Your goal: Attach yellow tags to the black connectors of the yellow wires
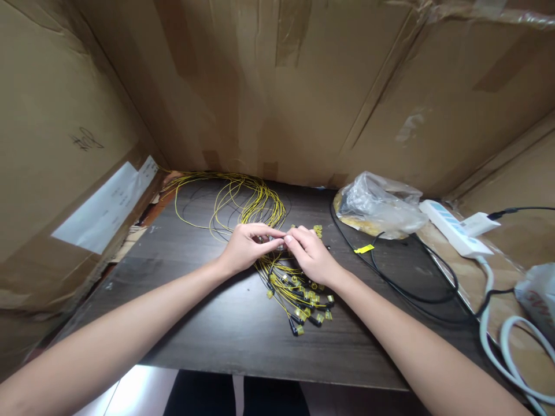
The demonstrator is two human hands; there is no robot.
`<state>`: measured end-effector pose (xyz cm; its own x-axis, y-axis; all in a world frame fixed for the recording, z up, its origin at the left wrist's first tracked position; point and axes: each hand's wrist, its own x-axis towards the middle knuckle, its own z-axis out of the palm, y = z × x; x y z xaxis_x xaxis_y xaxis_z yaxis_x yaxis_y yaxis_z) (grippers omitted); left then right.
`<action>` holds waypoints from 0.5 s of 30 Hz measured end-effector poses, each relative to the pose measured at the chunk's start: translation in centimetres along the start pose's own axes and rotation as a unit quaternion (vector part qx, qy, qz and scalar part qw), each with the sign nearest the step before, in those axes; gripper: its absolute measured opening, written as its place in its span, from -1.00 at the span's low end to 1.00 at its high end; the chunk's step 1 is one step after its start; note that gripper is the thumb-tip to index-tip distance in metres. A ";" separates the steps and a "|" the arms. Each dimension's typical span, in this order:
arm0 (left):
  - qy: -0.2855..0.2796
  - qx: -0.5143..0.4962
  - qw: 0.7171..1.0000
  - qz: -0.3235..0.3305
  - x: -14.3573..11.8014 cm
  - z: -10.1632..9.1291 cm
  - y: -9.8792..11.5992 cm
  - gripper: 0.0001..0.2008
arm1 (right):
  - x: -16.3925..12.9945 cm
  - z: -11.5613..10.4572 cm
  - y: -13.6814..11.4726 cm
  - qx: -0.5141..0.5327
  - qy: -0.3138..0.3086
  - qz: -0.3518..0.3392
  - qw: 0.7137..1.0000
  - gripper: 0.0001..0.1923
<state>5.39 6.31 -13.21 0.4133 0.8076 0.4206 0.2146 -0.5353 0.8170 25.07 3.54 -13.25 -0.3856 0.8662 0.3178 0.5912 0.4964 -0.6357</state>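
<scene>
Clear plastic bag (381, 205), upper right of centre on the dark surface (225, 323), holds sth flat & yellowish w/ a dark cable end; contents blurred by the film, can't tell more. Cardboard walls (303, 86) box in the surface on three sides. Left hand (245, 247) & right hand (310, 254) meet at frame centre, fingertips pinched together on a small part of the yellow wire bundle (260, 202); each grip is nearly closed, but the piece itself is hidden betw. the fingers, can't tell what it is. Bundle loops up toward upper centre-left; its ends w/ small yellow & black connectors (303, 303) fan out just below the hands. Black cable (403, 289) curves at right past a yellow tag (364, 249); print on tag too small to read. White power strip (455, 228) at right w/ white cord (489, 341), cut off by frame edge. White label (108, 208) on left cardboard: text illegible. Handwritten scrawl (87, 140) above it, unreadable. Bag at far right edge (540, 297) shows red lettering, cut off.
</scene>
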 end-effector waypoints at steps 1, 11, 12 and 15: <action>0.000 -0.009 1.000 0.001 0.0 0.0 0.0 -0.85 | 0.0 0.0 0.0 0.002 0.001 -0.003 1.000 -0.68; 0.012 0.034 0.999 -0.008 -0.1 0.1 0.7 -0.87 | 0.0 -0.3 -0.2 -0.004 0.038 -0.018 0.999 -0.79; 0.011 0.033 0.999 -0.010 0.0 0.1 0.7 -0.88 | 0.0 -0.3 -0.3 0.000 0.050 -0.023 0.998 -0.84; 0.008 0.028 1.000 -0.008 0.0 0.0 0.6 -0.86 | 0.0 -0.3 -0.2 0.010 0.062 -0.030 0.998 -0.86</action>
<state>5.54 6.00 -12.77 0.3957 0.8200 0.4135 0.2712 -0.5345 0.8005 25.13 3.45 -12.88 -0.3287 0.8361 0.4393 0.5543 0.5474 -0.6270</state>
